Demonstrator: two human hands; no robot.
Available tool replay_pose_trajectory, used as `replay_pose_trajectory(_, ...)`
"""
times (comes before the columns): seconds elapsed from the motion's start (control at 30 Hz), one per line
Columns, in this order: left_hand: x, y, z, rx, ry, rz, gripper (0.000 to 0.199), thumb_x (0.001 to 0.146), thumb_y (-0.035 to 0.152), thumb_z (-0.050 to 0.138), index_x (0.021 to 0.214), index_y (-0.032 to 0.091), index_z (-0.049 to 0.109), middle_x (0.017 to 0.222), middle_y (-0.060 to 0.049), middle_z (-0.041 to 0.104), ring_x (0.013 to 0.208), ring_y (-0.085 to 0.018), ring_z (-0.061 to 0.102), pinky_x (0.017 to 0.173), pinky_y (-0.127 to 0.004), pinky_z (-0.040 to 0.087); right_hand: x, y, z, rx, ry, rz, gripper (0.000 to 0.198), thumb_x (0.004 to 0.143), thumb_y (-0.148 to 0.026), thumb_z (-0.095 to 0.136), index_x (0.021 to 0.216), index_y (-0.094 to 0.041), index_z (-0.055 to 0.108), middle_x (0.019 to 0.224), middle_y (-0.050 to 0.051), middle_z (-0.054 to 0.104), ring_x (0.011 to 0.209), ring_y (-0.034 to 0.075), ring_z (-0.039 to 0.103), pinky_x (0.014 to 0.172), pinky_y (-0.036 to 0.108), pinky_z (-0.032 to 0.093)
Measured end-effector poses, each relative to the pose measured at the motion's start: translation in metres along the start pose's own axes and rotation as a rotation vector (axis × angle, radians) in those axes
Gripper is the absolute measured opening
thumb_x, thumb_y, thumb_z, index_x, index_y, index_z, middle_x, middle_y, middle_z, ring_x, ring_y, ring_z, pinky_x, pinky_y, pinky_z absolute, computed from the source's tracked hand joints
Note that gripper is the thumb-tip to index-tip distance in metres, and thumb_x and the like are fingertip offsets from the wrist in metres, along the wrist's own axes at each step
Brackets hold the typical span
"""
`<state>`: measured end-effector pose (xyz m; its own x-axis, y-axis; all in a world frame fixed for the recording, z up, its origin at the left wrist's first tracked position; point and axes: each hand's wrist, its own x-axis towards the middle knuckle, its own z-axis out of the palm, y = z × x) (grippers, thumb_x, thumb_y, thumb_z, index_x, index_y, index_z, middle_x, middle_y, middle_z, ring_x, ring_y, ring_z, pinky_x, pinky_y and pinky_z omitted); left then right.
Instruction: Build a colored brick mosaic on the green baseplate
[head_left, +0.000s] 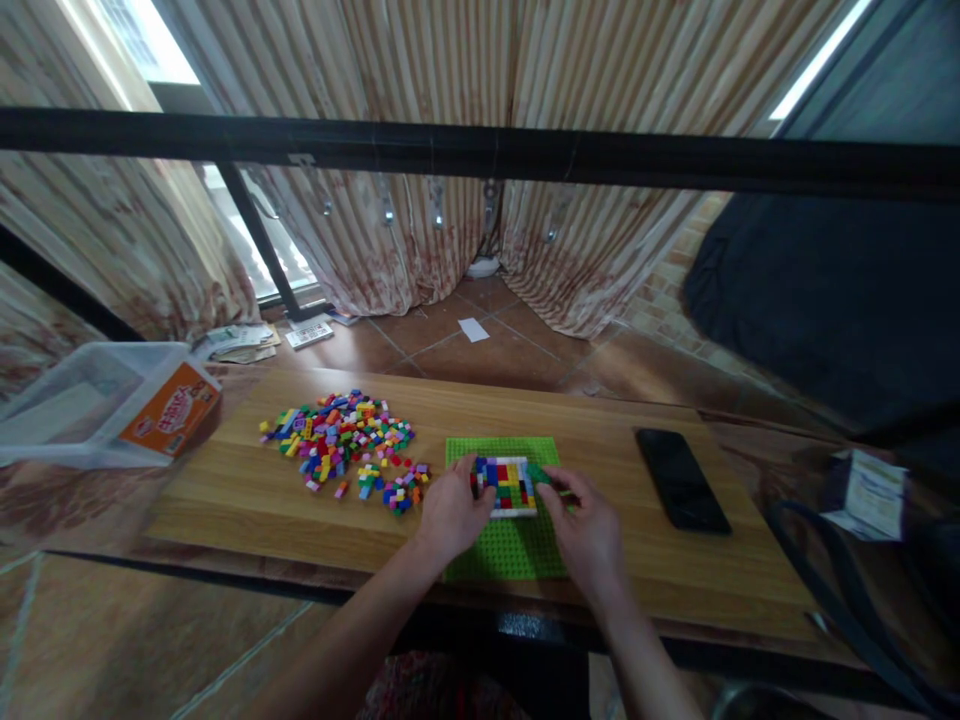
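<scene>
A bright green studded baseplate (517, 550) lies on the wooden board. Over its upper half is a flat block of building bricks (512, 488), red, yellow, blue and green with white along the edges. My left hand (452, 512) is closed round the left side of this block, with the thumb on its near face. At the right end, my right hand (589, 525) pinches a dark green brick (537, 473) between thumb and fingers, against the block's edge. The fingertips partly cover both ends of the block.
A heap of loose coloured bricks (337, 440) spreads over the board's (247, 510) left half. A black phone (682, 480) lies on the right. Beyond the left edge stands a clear plastic box (90, 400) with an orange label. A dark bar (465, 150) crosses above.
</scene>
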<state>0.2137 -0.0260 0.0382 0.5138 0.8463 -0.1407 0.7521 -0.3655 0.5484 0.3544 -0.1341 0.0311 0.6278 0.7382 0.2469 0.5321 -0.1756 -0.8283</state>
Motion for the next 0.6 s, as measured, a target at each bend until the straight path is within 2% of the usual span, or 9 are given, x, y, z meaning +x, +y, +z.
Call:
replay_pose_trajectory(0.17,-0.009,0.0,0.001,-0.011,0.076,-0.011,0.054,0.086,0.035,0.055,0.136,0.016,0.046,0.12,-0.013,0.063,0.095,-0.023,0.065,0.084,-0.033,0.049,-0.004,-0.006,0.03,-0.225,0.088,-0.17,0.022,0.09,-0.032,0.053,0.096,-0.018,0.068,0.093,0.01,0.07,0.091,0.023,0.06,0.084,0.039,0.047)
replay_pose_trajectory(0.27,-0.013,0.002,0.0,0.009,0.122,0.031,0.046,0.088,0.035,0.053,0.133,0.022,0.049,0.118,-0.01,0.062,0.093,-0.021,0.064,0.084,-0.031,0.049,-0.005,-0.005,0.039,-0.319,0.117,-0.217,0.017,0.09,-0.028,0.054,0.093,-0.017,0.067,0.092,0.01,0.069,0.089,0.024,0.057,0.084,0.039,0.045)
replay_pose_trajectory(0.43,-0.015,0.011,-0.002,0.056,0.038,0.136,0.034,0.091,0.029,0.046,0.124,0.027,0.057,0.113,-0.007,0.062,0.089,-0.019,0.064,0.076,-0.028,0.049,-0.002,-0.002,0.037,-0.361,0.111,-0.165,0.015,0.088,-0.032,0.058,0.088,-0.019,0.066,0.092,0.01,0.066,0.089,0.025,0.054,0.082,0.039,0.043)
replay_pose_trajectory(0.6,-0.01,0.019,0.0,0.117,-0.057,0.187,0.032,0.092,0.027,0.043,0.12,0.027,0.059,0.115,-0.007,0.061,0.096,-0.02,0.064,0.079,-0.029,0.05,0.001,0.004,0.029,-0.191,0.129,-0.037,0.024,0.086,-0.041,0.059,0.092,-0.019,0.068,0.096,0.01,0.066,0.093,0.024,0.057,0.085,0.039,0.045)
